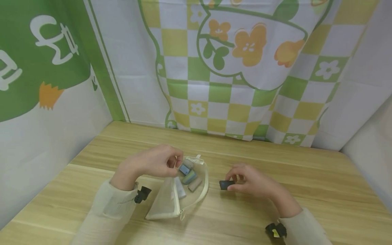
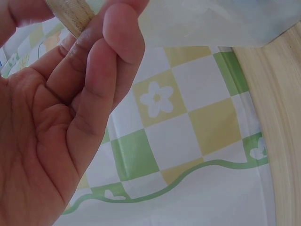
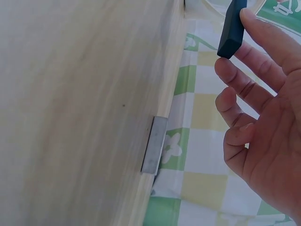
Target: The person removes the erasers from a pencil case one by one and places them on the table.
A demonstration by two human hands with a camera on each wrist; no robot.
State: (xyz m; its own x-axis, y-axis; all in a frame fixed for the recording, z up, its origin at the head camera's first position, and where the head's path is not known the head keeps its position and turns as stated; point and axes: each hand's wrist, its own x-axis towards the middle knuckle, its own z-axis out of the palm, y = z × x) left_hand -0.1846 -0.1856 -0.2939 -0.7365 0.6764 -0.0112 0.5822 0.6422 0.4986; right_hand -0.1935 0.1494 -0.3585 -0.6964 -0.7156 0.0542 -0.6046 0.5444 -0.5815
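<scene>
My left hand (image 1: 159,161) pinches the rim of a cream see-through zip pouch (image 1: 163,202), whose mouth gapes toward the right. Inside it lie several small blocks, among them a blue one (image 1: 184,169), a green one (image 1: 189,177) and a grey-brown one (image 1: 195,184). In the left wrist view, the cream zip edge (image 2: 73,16) passes between the fingers and thumb. To the right of the pouch, my right hand (image 1: 252,180) holds a dark rectangular block (image 1: 226,184) between thumb and fingertips. The right wrist view shows this dark block (image 3: 231,30) from below, its other fingers loosely curled.
A grey rectangular block (image 3: 155,146) lies on the wooden table in the right wrist view; the head view does not show it plainly. Checked, flowered cloth (image 1: 220,85) hangs behind the table (image 1: 128,139), and a green and white cloth (image 1: 61,92) hangs at left.
</scene>
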